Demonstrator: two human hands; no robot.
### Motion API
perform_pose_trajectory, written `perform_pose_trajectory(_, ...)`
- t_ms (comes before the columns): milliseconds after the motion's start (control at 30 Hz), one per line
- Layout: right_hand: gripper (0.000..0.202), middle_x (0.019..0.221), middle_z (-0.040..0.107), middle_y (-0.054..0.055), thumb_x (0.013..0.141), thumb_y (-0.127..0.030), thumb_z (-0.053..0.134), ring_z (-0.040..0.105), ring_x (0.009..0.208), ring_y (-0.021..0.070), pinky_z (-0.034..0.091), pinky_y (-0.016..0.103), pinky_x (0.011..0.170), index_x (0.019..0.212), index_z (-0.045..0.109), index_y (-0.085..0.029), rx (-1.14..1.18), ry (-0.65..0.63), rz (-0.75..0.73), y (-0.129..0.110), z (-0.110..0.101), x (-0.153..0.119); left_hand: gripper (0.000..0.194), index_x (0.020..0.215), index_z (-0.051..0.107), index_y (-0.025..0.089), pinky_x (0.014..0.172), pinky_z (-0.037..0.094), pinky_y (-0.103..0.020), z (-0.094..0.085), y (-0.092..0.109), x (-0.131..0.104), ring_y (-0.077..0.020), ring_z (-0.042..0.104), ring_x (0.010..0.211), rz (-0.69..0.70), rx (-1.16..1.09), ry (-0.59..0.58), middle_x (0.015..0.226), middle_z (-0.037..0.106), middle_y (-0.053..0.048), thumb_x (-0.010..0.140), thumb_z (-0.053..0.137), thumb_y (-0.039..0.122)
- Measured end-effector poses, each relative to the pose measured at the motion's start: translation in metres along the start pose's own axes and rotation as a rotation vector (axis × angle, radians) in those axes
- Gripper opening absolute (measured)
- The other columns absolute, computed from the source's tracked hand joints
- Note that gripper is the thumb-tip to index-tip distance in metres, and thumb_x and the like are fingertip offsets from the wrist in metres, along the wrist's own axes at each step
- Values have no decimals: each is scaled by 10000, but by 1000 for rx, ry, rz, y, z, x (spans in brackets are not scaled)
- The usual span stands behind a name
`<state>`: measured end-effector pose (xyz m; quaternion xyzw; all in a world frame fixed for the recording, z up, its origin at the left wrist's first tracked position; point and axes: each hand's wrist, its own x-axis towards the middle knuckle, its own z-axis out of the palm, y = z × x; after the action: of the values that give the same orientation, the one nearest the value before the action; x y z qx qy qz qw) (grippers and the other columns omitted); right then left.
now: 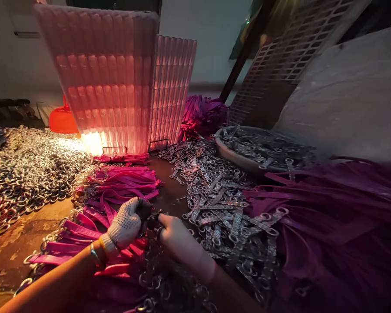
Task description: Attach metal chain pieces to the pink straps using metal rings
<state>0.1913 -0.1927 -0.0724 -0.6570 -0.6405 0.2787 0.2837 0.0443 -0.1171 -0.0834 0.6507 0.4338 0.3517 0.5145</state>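
My left hand (125,221), in a white dotted glove with dark fingertips, is closed near the middle of the view. Close beside it, my right hand (179,239) is closed too, its thumb pointing toward the left hand. Between the fingertips is something small and dark that I cannot make out. Magenta straps (73,228) with metal rings at their ends lie in rows under and left of my left hand. Below the hands sit more metal rings (156,280) in shadow. Right of my right hand spreads a heap of silver metal clasps (211,191).
Loose metal rings (35,161) form a big pile at the left, by an orange lamp (63,119). Ribbed translucent panels (107,82) stand at the back. A basin (237,158) of metal clasps is at the right rear, with magenta straps (339,217) piled before it.
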Motion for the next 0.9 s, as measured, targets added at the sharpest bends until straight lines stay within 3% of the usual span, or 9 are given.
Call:
perform_pose_trajectory(133, 170, 651, 643, 19, 790, -144, 467, 503, 603, 153, 316, 240, 543, 763, 629, -189, -64, 198, 66, 25, -23, 9, 105, 803, 682, 157, 752, 486, -286, 14, 4, 58, -210, 622, 827, 85, 468, -89, 806, 679, -73, 735, 610, 123)
perform_pose_trajectory(233, 215, 664, 651, 24, 804, -146, 449, 535, 626, 169, 362, 244, 566, 818, 659, -192, -56, 212, 30, 37, -25, 9, 74, 738, 649, 156, 770, 476, -304, 31, -2, 89, -243, 629, 868, 38, 554, -71, 793, 666, -99, 695, 653, 95)
perform_pose_trajectory(333, 281, 709, 679, 37, 806, -125, 446, 591, 711, 190, 413, 248, 632, 936, 686, -191, -33, 179, 24, 39, -22, 6, 68, 745, 643, 156, 754, 465, -284, 38, -8, 96, -233, 631, 866, 29, 584, -91, 816, 668, -105, 708, 646, 99)
perform_pose_trajectory(467, 376, 822, 716, 49, 779, -88, 470, 627, 801, 205, 433, 255, 702, 1073, 676, -199, -45, 131, -8, 31, -23, 6, 72, 773, 650, 157, 613, 443, -231, 14, 0, 68, -165, 609, 686, 23, 535, -189, 778, 678, -67, 744, 601, 113)
perform_pose_trajectory(567, 342, 951, 722, 65, 780, -86, 496, 632, 854, 202, 427, 252, 730, 1050, 674, -196, -89, 82, -91, 19, -20, 9, 136, 889, 620, 164, 392, 297, -193, -15, 14, 34, -89, 442, 388, -163, 212, -285, 610, 622, -8, 849, 567, 283)
perform_pose_trajectory(633, 311, 988, 717, 72, 784, -83, 504, 629, 873, 197, 418, 247, 736, 1019, 675, -194, -144, 54, -137, 8, -15, 10, 267, 893, 587, 171, 331, 199, -182, -29, 21, 11, -70, 325, 304, -284, 11, -298, 471, 519, 38, 872, 571, 437)
perform_pose_trajectory(800, 258, 985, 702, 91, 778, -96, 516, 627, 861, 202, 394, 261, 702, 971, 669, -175, -428, -36, -180, -20, -3, 11, 444, 737, 528, 174, 328, 250, -178, -35, 19, -26, -71, 358, 315, -309, -32, -253, 435, 469, 38, 870, 536, 598)
perform_pose_trajectory(900, 243, 972, 691, 121, 808, -120, 505, 634, 827, 220, 385, 288, 663, 976, 674, -165, -598, -78, -208, -30, 3, 9, 375, 736, 518, 186, 329, 266, -184, -32, 12, -36, -91, 406, 318, -284, 59, -277, 445, 464, 43, 887, 513, 530)
